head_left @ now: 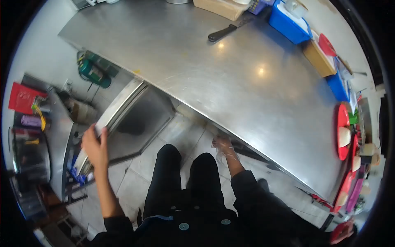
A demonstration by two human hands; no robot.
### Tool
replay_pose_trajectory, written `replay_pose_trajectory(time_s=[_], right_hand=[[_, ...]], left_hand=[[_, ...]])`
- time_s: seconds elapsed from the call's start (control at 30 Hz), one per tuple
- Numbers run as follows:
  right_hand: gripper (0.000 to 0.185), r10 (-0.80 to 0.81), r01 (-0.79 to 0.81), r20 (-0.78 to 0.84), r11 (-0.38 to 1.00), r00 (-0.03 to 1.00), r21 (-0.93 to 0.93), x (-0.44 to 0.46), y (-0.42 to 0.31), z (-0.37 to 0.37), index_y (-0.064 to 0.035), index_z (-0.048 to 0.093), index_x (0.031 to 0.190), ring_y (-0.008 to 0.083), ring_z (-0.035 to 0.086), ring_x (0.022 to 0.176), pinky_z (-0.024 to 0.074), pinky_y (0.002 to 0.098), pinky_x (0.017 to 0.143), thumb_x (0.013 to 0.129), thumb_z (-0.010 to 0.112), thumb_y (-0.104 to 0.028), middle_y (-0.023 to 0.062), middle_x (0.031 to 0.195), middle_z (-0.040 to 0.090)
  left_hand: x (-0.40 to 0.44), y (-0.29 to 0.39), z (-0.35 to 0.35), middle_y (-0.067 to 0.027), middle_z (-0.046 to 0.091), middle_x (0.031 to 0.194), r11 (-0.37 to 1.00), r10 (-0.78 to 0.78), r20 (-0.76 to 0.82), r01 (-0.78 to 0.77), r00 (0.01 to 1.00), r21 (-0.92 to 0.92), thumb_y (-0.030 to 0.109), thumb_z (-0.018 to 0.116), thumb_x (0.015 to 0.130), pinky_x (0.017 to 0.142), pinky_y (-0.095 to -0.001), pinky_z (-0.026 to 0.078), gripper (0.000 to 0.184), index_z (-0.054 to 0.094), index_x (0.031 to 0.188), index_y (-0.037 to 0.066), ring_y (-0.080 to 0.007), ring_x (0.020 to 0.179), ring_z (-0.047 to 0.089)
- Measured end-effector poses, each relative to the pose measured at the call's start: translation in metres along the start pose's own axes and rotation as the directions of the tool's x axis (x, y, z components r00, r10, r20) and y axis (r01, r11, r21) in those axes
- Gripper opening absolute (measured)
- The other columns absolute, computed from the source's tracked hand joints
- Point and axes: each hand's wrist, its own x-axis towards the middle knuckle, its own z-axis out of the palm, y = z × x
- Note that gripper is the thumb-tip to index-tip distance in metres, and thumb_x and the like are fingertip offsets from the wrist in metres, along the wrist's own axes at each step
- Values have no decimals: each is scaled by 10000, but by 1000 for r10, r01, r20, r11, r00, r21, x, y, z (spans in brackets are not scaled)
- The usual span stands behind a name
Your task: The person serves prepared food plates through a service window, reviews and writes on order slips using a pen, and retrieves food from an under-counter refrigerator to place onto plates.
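My left hand (95,146) is closed around the outer edge of an open metal door (142,123) below the counter, the thumb on the inner side. This door stands swung out to the left of my knees. My right hand (223,145) is low beside the counter's front edge, close to the space under it. Thin clear plastic (222,156), like a disposable glove, clings around that hand and wrist. Its fingers look slightly bent and apart, with nothing visible in them. The inside of the cabinet is hidden by the steel counter (197,74).
A black-handled knife (222,33) lies on the counter. Along its far side stand a blue bin (290,24), a tan container (319,59) and a red tray (342,131). A green fire extinguisher (92,72) stands at left, near a side table (61,136).
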Motion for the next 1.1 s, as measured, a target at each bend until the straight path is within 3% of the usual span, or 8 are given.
replay_pose_trajectory(time_s=[0.1, 0.2, 0.23, 0.3, 0.43, 0.53, 0.6, 1.1], right_hand=[[96, -115, 127, -512, 992, 851, -12, 72, 35, -9, -17, 528, 871, 194, 518, 535, 473, 322, 478, 813, 551, -90, 73, 665, 512], [139, -683, 648, -190, 513, 705, 563, 150, 142, -62, -16, 509, 950, 232, 561, 633, 505, 348, 532, 832, 536, -86, 113, 807, 548], [164, -91, 381, -570, 827, 817, 413, 122, 84, -24, 11, 510, 961, 272, 594, 730, 538, 378, 618, 826, 549, -74, 146, 906, 564], [131, 56, 405, -603, 690, 796, 599, 116, 52, 0, 12, 523, 941, 245, 590, 748, 516, 340, 604, 827, 540, -49, 158, 899, 565], [69, -29, 409, -558, 712, 829, 571, 128, 83, -7, 21, 562, 837, 257, 609, 764, 525, 330, 620, 838, 530, -40, 154, 833, 590], [65, -146, 331, -591, 919, 793, 217, 115, 74, 1, 4, 580, 770, 318, 596, 818, 509, 379, 662, 804, 538, -33, 168, 811, 597], [79, -892, 178, -323, 389, 315, -904, 92, 65, 7, -7, 585, 814, 359, 575, 788, 475, 426, 695, 748, 543, -13, 191, 857, 586], [278, -736, -199, -19, -158, 677, -967, 83, -5, -20, -51, 569, 971, 365, 584, 871, 465, 453, 764, 696, 529, -55, 217, 896, 575]], left_hand=[[4, -14, 31, -134, 588, 1006, 992, -19, -191, 43, 981, 122, 338, 534, 860, 805, -384, 405, 360, 585, 1061, 45, -280, 910, 550], [9, -21, 61, -137, 585, 1071, 949, -87, -496, -80, 864, -305, 285, 493, 892, 803, -346, 464, 346, 565, 1070, -3, -230, 877, 588], [6, -15, 78, -152, 582, 1054, 806, -75, -650, -338, 756, -486, 247, 484, 894, 807, -347, 474, 327, 549, 1058, -28, -239, 864, 588], [-15, 12, 120, -207, 565, 1011, 710, 10, -807, -572, 590, -410, 152, 478, 875, 800, -357, 491, 281, 504, 1028, -82, -261, 833, 586], [-72, 136, 253, -87, 636, 812, 377, 398, -53, -216, 916, -901, 60, 576, 790, 713, -296, 469, 110, 630, 879, 22, -214, 781, 601], [-147, 200, 429, -188, 640, 920, 391, 669, 237, -63, 704, -918, 62, 580, 768, 756, -350, 480, 204, 616, 948, -28, -261, 866, 625], [-169, 235, 480, -207, 634, 934, 673, 613, 459, -120, 643, -730, 85, 553, 771, 757, -379, 473, 219, 618, 949, -24, -293, 853, 622], [-190, 291, 519, -51, 527, 619, 116, 295, 767, 776, 570, -621, 33, 491, 707, 483, -330, 334, 94, 560, 647, 9, -157, 527, 454]])
